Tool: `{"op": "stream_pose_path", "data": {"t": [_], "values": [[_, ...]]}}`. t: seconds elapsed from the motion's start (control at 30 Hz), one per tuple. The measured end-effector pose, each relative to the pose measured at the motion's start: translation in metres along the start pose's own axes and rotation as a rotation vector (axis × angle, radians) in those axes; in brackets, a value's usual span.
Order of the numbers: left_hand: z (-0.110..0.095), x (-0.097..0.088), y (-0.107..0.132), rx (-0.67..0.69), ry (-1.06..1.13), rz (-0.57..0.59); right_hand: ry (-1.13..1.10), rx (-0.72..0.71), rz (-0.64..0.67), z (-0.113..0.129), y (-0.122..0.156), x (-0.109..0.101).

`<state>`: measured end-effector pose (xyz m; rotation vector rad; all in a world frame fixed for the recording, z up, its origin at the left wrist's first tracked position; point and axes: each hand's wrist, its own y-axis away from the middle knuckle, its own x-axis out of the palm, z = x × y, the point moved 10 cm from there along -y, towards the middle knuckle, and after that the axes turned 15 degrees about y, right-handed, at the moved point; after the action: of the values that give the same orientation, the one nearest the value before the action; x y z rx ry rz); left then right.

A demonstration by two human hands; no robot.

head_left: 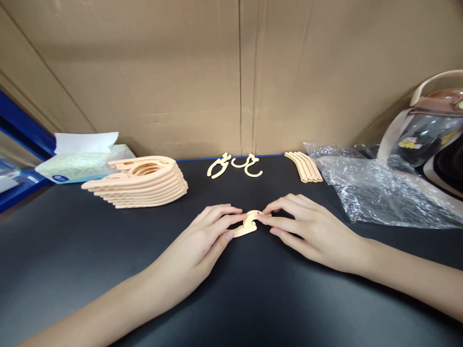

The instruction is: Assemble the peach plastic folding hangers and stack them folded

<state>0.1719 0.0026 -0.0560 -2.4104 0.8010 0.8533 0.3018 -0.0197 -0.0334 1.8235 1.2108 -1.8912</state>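
Note:
A small peach plastic hook piece (249, 223) lies on the black table (72, 250) between my two hands. My left hand (202, 246) pinches its left end with closed fingertips. From the right, my right hand (307, 231) presses its fingertips together on the piece's curved top. Farther back lie two more loose hook pieces (234, 166). A stack of folded peach hangers (139, 181) sits at the left, and a small bundle of curved peach arms (304, 166) rests at the right.
A tissue box (77, 161) stands at the back left beside a blue frame (21, 130). Crumpled clear plastic wrap (376, 193) and a helmet with a visor (430, 130) fill the right side. A cardboard wall (231, 72) closes off the back.

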Motion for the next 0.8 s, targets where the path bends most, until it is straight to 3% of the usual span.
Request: {"op": "stream_pose_path", "data": {"t": [0.8], "values": [[-0.009, 0.002, -0.002, 0.014, -0.019, 0.051, -0.015, -0.001, 0.036, 0.0, -0.001, 0.003]]}}
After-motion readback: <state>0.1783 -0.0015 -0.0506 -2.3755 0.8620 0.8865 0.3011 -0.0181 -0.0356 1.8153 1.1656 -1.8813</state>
